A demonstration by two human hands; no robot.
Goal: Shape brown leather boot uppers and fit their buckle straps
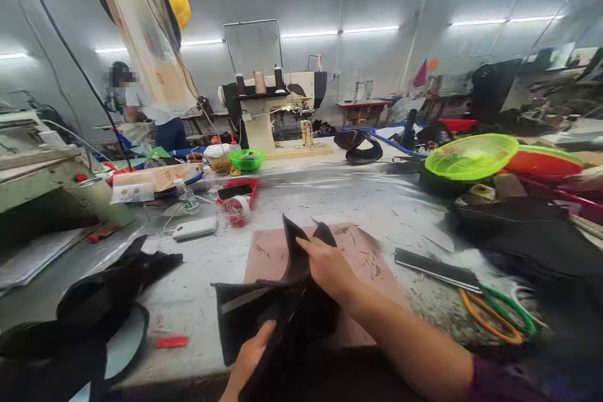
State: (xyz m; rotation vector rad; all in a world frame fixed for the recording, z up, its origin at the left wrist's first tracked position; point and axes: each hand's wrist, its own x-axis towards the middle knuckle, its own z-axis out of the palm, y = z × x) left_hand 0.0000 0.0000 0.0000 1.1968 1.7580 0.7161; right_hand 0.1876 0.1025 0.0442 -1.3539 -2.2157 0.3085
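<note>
Both of my hands grip a black, stiff-looking sewn piece (249, 308) at the front of the worktable. My left hand (254, 348) holds its lower left part, thumb pressed on the near face and the other fingers hidden behind it. Farther up, my right hand (330, 267) pinches the raised upper part, with the index finger stretched along its surface. The piece stands folded and tilted over a pinkish board (362, 257). A dull grey strip crosses its left flap. What exactly the piece is, I cannot tell.
Scissors with orange and green handles (494, 320) lie right, beside a black strip (438, 269). More black pieces (103, 301) lie left, near a red strip (172, 342). A white power bank (195, 228) and tape roll (238, 210) sit farther back, before a sewing machine (282, 107). Another person (160, 122) stands far left.
</note>
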